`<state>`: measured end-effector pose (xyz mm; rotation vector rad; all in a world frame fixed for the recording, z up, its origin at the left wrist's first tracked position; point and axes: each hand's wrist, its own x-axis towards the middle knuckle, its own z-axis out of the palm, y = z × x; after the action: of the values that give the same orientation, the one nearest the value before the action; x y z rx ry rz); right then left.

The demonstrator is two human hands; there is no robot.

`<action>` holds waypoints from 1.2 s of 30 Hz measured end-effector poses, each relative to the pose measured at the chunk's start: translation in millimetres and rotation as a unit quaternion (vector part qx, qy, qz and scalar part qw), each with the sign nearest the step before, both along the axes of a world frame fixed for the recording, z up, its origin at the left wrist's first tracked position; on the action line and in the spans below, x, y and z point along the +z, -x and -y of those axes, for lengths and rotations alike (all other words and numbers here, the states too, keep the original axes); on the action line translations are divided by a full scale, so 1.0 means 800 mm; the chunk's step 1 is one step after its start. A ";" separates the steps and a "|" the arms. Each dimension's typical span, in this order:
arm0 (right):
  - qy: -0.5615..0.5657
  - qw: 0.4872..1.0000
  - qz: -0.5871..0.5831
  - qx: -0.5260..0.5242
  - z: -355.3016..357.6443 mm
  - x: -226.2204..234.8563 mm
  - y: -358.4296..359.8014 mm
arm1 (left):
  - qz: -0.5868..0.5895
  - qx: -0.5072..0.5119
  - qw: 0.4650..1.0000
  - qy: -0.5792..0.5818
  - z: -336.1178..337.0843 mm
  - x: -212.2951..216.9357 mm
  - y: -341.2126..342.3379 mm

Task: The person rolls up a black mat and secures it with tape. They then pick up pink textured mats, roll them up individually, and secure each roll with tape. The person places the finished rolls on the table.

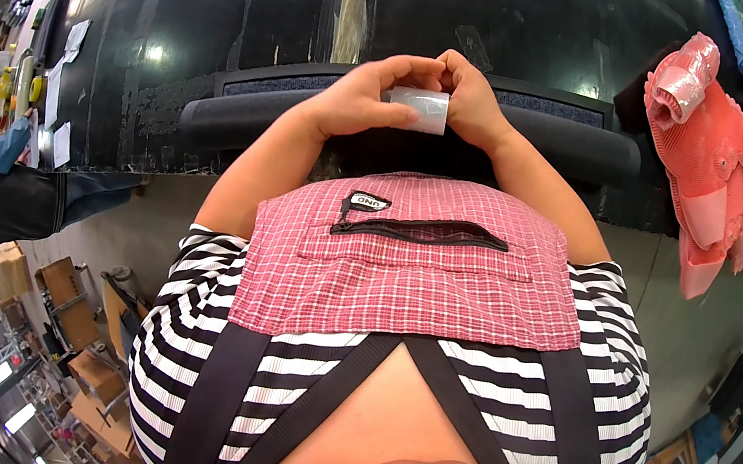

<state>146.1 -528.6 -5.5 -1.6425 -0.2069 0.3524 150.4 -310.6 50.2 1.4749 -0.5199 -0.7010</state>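
Note:
In front of my apron, my left hand (pixel 369 91) is closed round a roll of clear tape (pixel 424 112), its thumb along the near side. My right hand (pixel 471 104) presses against the roll's right end with curled fingers, its fingertips meeting those of the left hand above the roll. What the right fingertips pinch, if anything, is hidden. Beneath both hands a long dark rolled mat (pixel 560 145) lies across the table, a strip of its blue-grey textured face (pixel 278 83) showing along the far side. The hands cover the mat's middle.
The black table (pixel 204 1) has scuffs and a worn pale strip (pixel 353 6). Pink ribbed wrapping with clear film (pixel 709 154) lies at the right. Papers (pixel 62 139) and bottles (pixel 25 75) lie at the left edge, where another person (pixel 17 200) stands. Cardboard boxes (pixel 100 379) stand behind.

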 end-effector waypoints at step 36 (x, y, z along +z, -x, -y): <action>0.313 0.903 0.292 0.036 -0.020 0.012 0.106 | 0.365 -0.048 0.811 -0.454 -0.037 -0.062 -0.076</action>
<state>61.1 -512.3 4.3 -2.3591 -0.6603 -0.0509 211.1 -281.3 0.9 2.6820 -0.9142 -0.4312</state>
